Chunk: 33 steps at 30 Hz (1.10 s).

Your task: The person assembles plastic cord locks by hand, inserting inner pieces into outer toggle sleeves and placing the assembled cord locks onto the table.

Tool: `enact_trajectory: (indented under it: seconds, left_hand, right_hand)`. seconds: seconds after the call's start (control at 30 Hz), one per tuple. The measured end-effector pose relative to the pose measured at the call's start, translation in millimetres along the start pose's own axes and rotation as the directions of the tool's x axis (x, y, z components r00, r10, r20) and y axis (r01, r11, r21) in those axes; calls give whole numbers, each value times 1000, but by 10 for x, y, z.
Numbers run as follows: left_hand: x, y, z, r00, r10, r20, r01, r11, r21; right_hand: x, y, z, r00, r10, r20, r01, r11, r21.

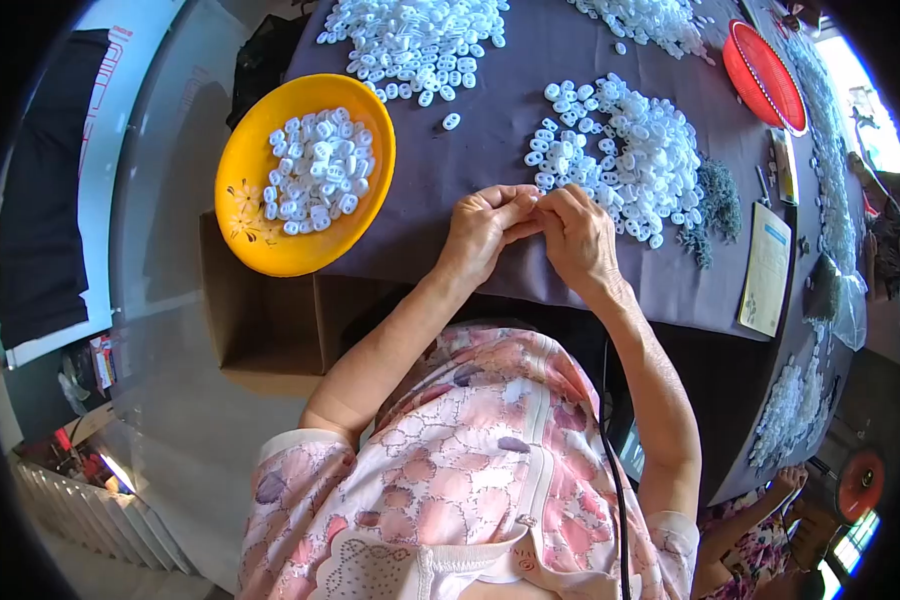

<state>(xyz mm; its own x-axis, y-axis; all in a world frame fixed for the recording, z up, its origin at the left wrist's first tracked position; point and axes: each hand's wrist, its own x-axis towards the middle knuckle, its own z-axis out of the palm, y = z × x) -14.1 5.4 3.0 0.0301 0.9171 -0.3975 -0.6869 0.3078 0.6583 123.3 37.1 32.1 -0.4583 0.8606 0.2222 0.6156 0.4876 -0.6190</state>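
- Here, a small white piece (535, 199), mostly hidden by fingertips, is just above wrinkled grey-purple cloth (420, 230).
- The left hand (480, 232) pinches it between thumb and forefinger; the right hand (579, 238) pinches it from the other side.
- Just beyond lies a heap of smooth oval pieces (655, 150), white and loose.
- Beside them, a fuzzy grey-green tangle (718, 200).
- Leftward, a round, glossy yellow bowl (238, 165) holds white pieces (320, 165).
- Farther right, a red openwork basket (755, 75).
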Motion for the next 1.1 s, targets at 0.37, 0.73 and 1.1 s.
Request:
enact_trajectory:
  seconds: [0.37,0.73,1.1]
  left_hand:
    - [-18,-70,-32,995,88,55,-90,995,48]
    - [-37,-85,35,992,120,-34,-118,991,70]
    - [-33,-37,14,997,57,-48,-57,998,-5]
  right_hand:
    - [20,55,45,934,323,150,-350,912,213]
    - [43,89,31,926,298,231,-368,849,378]
    - [6,-233,-114,950,280,139,-301,938,171]
